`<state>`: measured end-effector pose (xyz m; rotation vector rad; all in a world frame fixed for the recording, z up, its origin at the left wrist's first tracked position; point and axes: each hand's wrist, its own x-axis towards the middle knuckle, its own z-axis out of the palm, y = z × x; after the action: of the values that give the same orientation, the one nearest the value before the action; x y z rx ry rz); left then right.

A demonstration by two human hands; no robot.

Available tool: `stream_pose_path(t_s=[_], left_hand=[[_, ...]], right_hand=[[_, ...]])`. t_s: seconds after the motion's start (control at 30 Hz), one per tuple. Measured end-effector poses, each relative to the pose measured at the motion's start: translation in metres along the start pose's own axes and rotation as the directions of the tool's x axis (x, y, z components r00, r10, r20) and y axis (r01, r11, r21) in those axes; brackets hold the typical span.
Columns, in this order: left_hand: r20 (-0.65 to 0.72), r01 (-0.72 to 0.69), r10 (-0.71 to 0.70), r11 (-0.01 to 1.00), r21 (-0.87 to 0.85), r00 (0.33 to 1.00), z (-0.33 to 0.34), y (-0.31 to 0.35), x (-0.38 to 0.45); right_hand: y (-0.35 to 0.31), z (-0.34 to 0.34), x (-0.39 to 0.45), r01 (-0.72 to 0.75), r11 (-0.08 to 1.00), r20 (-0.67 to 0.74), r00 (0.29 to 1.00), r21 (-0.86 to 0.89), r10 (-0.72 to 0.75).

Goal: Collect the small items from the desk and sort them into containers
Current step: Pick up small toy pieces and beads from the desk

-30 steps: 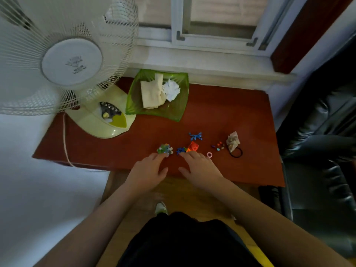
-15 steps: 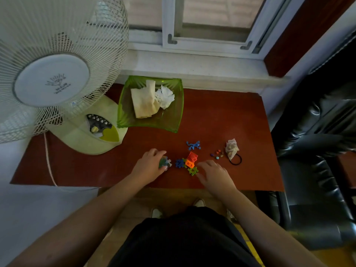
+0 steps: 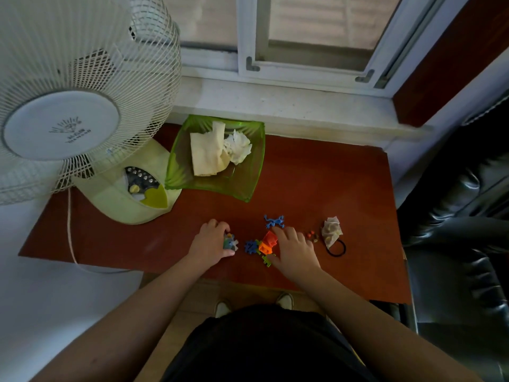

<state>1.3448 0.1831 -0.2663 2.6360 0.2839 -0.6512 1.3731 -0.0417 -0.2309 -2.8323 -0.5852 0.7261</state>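
From the head camera, two hands are down on the red-brown desk (image 3: 316, 175). The left hand (image 3: 210, 244) has its fingers curled around a small bunch of colored toy pieces (image 3: 230, 242), held at its fingertips; how many pieces are in the bunch is too small to tell. The right hand (image 3: 294, 250) lies flat with its fingers spread out and rests on the desk, holding nothing.

Right beside the right hand's fingers, on its thumb side, sits one orange block (image 3: 268, 242), touching the fingers. One blue gear piece (image 3: 250, 246) lies between the two hands. One green piece (image 3: 266, 260) pokes out by the right thumb.

Just past the right hand's fingertips lies one blue toy lizard (image 3: 274, 221). Its long body runs sideways, from left to right.

On the far side of the right hand are a few tiny beads (image 3: 312, 235), one crumpled paper wad (image 3: 332, 230), and one black hair tie (image 3: 336, 248) touching the wad.

Well past both hands sits one green bowl (image 3: 242, 183), with a folded cloth and a crumpled tissue inside. Near the left hand's far side stands one white fan (image 3: 82, 106).
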Motion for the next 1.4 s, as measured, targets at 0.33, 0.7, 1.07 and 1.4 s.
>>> stream_pose_path(t_s=[0.33,0.7,1.07,1.4], left_hand=[[-0.032,0.025,-0.028,0.996,-0.091,0.999,0.004,0.009,-0.006],[0.039,0.099,-0.091,0.889,-0.447,0.995,0.003,-0.011,-0.020],[0.229,0.262,-0.128,0.436,-0.861,0.965,-0.014,0.003,-0.032],[0.287,0.323,-0.147,0.459,-0.828,0.947,-0.008,0.001,-0.029]], right_hand=[[0.005,0.005,0.016,0.075,0.997,-0.016,0.997,-0.028,-0.075],[-0.005,0.015,0.029,0.060,0.996,-0.001,0.998,-0.063,-0.060],[-0.009,0.019,0.045,0.074,0.993,0.042,0.997,-0.087,-0.071],[0.001,0.022,0.051,0.013,0.993,-0.035,0.999,-0.118,-0.017]])
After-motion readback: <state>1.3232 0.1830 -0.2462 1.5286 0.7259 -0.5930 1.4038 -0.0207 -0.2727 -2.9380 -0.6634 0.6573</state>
